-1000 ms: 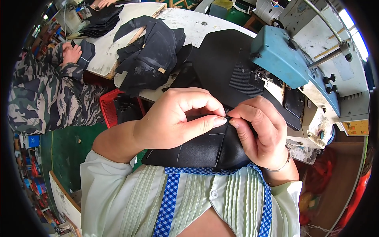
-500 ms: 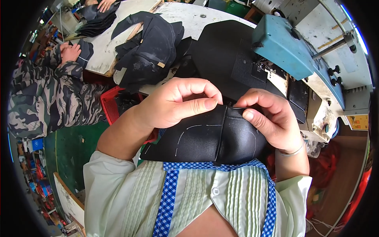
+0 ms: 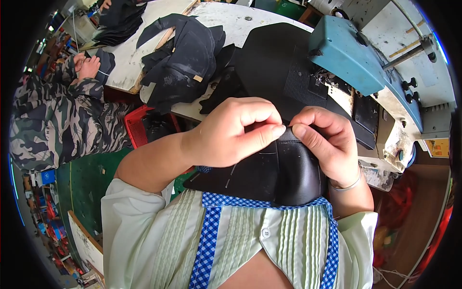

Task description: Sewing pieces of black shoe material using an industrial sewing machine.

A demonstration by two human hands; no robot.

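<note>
A black leather piece (image 3: 299, 173) with a seam down its middle and pale marked lines hangs upright in front of my chest. My left hand (image 3: 236, 131) pinches its top edge near the seam, thumb against forefinger. Close beside those fingertips, my right hand (image 3: 329, 142) grips the same edge between thumb and bent forefinger. The leather bulges and shines on its right half. Its left part slopes down to a point and lies partly behind my left hand.
Ahead stands a blue-and-white machine (image 3: 349, 55) beside a black ribbed work surface (image 3: 274, 62). Stacked black cut pieces (image 3: 183, 67) lie on a white table (image 3: 224, 17). A red basket (image 3: 137, 127) sits below it. At left, a person in camouflage clothing (image 3: 62, 123) handles a dark piece.
My left hand has moved right along the top edge, closer to my right hand. The leather has tilted and bunched, and its left part has swung rightward.
</note>
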